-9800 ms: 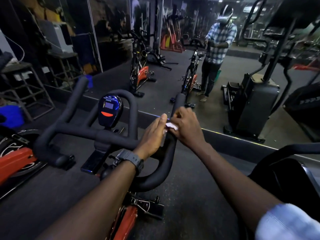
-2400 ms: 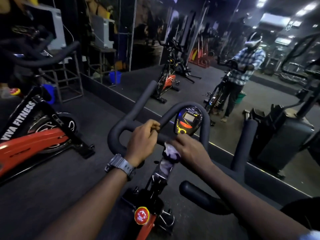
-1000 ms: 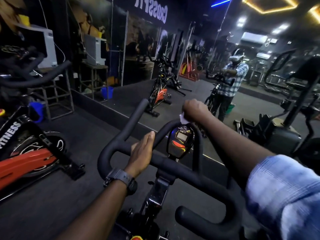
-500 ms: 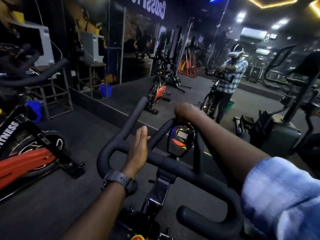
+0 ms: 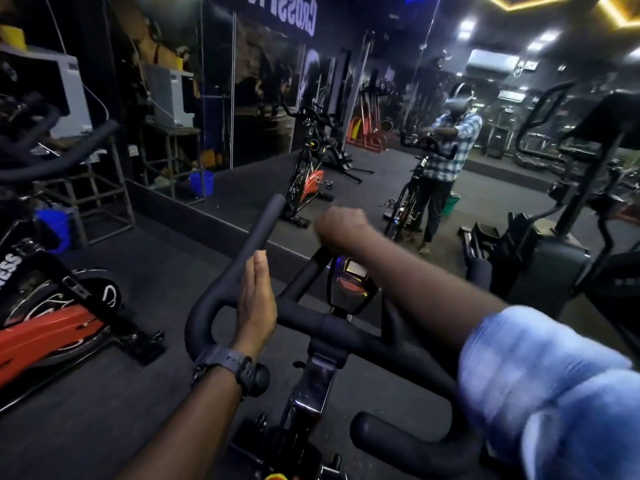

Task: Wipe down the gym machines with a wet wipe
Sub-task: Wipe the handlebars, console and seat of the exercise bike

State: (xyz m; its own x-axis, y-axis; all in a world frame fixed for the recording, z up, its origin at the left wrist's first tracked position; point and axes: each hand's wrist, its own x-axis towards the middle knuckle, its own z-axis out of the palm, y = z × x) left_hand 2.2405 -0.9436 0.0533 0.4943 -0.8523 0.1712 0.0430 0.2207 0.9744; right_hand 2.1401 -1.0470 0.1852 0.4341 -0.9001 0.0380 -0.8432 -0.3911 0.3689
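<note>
Black foam handlebar loop (image 5: 313, 268) arches sideways over the console, and I see my curled right hand (image 5: 341, 225) atop it, wipe hidden, nearer than my flat, empty left hand (image 5: 257, 299).

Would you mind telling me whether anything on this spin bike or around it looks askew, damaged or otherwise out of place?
Nothing stands out. The handlebar looks intact, and the console is lit. The left hand rests flat against the bar, and the right hand is curled over the loop above the console. The wipe is not visible, probably hidden in that hand.
</note>
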